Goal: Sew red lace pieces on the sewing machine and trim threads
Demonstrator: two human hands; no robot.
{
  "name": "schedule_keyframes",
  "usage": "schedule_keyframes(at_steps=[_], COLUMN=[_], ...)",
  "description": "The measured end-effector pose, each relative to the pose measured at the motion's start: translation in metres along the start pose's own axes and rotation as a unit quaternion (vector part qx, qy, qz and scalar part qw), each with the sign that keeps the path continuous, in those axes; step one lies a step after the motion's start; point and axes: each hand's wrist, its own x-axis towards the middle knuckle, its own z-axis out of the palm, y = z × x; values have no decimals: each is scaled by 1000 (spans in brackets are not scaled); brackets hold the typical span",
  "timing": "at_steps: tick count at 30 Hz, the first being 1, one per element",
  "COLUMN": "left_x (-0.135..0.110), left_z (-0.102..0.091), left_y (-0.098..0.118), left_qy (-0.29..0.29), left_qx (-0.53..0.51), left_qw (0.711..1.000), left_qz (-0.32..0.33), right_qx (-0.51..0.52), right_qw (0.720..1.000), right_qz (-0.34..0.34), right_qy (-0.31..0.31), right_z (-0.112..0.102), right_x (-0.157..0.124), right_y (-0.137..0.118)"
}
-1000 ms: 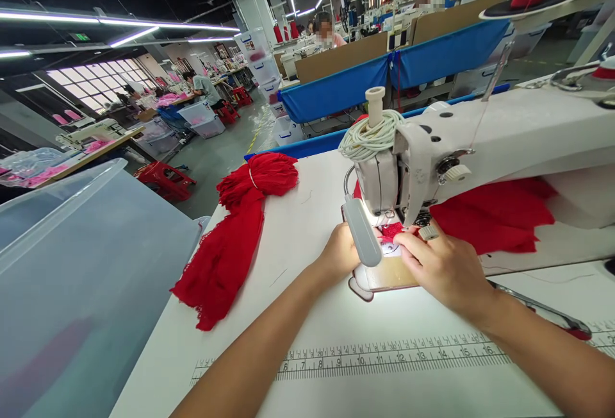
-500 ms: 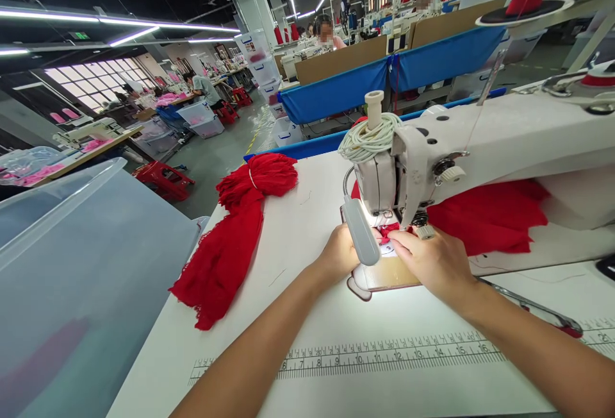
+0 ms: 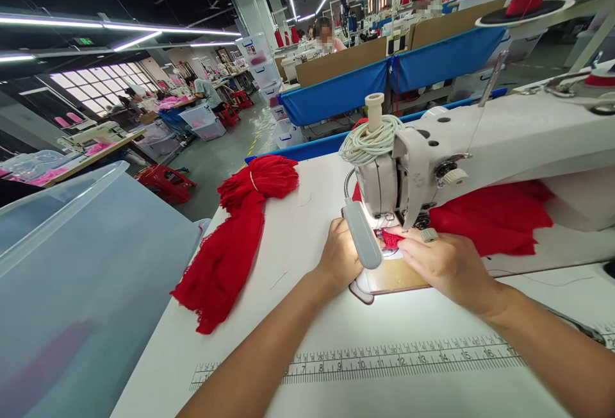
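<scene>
A small piece of red fabric [image 3: 393, 240] lies under the needle area of a white sewing machine [image 3: 519, 133], lit by the machine's lamp [image 3: 362, 236]. My right hand [image 3: 444, 265] pinches its right side between thumb and fingers, just below the machine head. On the other side, my left hand [image 3: 339, 255] has its fingers curled at the fabric's left edge. The lamp covers part of those fingertips. More red cloth [image 3: 494, 216] lies beneath the machine arm, behind my right hand.
A tied bundle of red fabric [image 3: 240, 232] lies on the white table left of the machine. A printed ruler [image 3: 360, 367] runs along the front. Partly under my right forearm is a dark metal tool [image 3: 576, 325]. A translucent bin [image 3: 96, 277] stands at left.
My right hand has shifted slightly right and down. More of the red fabric shows between my hands. My left hand has come slightly lower, its fingers still at the fabric.
</scene>
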Motion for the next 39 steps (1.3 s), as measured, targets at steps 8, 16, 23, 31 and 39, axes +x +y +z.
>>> schedule_keyframes(at_steps=[8,16,23,31,39], left_x=[3,-4,-19,-24,-23], left_z=[-11,-32,-22,-14,-15], left_y=[8,28,29,26,28], left_qy=[-61,-169,-153,-129,-116], left_qx=[49,90,146,159,167], left_qw=[994,980,976,977,978], left_qz=[76,55,50,65,50], right_qx=[58,90,92,81,97], right_qw=[993,986,990,985,982], right_qz=[-65,-38,-37,-23,23], right_qy=[-84,-138,-99,-148,-161], right_z=[4,-2,2,2,4], right_x=[2,2,-5,-10,-7], right_y=[4,2,2,5,3])
